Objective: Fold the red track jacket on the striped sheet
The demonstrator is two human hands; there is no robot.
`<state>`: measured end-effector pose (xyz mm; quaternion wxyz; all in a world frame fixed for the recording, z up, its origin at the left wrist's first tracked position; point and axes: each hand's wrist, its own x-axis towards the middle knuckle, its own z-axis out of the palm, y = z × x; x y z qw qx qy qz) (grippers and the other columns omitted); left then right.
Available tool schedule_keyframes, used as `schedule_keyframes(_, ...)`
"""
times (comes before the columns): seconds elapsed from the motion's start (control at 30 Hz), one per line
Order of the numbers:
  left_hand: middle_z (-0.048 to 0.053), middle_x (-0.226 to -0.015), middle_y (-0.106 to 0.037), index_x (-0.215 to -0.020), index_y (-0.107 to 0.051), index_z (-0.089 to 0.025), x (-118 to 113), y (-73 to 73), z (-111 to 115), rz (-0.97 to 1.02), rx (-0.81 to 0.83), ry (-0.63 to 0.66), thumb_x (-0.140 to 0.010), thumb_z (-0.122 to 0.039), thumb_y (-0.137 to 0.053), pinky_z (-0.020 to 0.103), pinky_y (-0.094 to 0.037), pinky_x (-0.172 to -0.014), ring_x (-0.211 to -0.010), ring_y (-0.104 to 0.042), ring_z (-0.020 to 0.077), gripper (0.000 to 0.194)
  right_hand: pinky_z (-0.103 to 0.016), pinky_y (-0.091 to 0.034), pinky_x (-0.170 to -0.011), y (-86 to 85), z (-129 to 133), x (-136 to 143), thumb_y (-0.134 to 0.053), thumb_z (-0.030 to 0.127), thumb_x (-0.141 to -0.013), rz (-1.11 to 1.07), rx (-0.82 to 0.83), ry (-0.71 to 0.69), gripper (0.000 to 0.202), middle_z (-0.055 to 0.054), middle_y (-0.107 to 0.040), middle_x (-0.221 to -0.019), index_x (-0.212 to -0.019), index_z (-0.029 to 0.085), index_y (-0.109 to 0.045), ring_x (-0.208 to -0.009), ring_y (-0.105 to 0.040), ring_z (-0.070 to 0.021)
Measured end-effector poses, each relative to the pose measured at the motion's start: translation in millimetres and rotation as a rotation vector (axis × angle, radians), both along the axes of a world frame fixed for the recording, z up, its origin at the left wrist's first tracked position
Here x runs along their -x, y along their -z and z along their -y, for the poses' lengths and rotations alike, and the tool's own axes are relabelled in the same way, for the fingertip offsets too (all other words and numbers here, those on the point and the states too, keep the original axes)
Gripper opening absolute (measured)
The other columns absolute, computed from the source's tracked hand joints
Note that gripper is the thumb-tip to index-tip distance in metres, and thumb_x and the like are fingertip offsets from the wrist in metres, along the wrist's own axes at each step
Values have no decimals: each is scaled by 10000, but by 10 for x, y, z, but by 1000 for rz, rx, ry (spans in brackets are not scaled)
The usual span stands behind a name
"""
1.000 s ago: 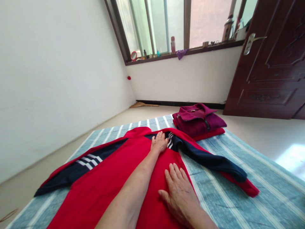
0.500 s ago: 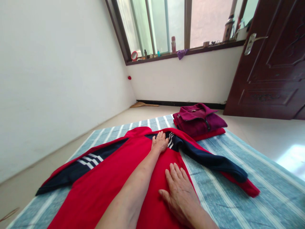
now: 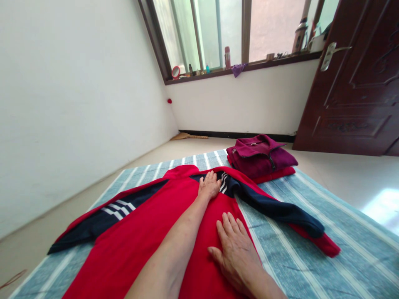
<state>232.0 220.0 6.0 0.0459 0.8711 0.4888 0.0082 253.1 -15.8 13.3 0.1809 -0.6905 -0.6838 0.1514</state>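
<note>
A red jacket (image 3: 140, 249) with navy panels and white stripes lies spread over a bed-like surface with a striped blue-green cloth (image 3: 311, 249). Its left-side sleeve (image 3: 131, 207) stretches outward, and its right-side sleeve (image 3: 280, 211) runs toward the right, slightly bunched at the shoulder. My left hand (image 3: 210, 185) rests flat on the jacket near the right shoulder stripes, fingers extended. Lower down, my right hand (image 3: 235, 249) lies palm down near the jacket's right side edge, fingers stretched and thumb apart. Neither hand grasps the fabric.
A folded purple garment (image 3: 262, 155) sits on red folded clothing (image 3: 277, 175) at the cloth's far edge. Beyond are a broom (image 3: 187, 136) on the floor, a windowsill with a pink bottle (image 3: 227, 58), and a dark red door (image 3: 352, 95) on the right.
</note>
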Motion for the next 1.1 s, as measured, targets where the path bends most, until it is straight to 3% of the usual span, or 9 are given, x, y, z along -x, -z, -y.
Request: schedule_keyframes(1.1, 48, -1545, -183, -1411, -306, -224, 4, 10, 0, 19, -1, -2, -926, -445, -191, 467, -123, -1125, -1418, -118, 189, 545, -470, -150, -1121, -55, 8, 2, -342, 544, -911, -2, 13, 2, 668, -172, -229, -1488, -1413, 104, -351, -1382, -138, -317)
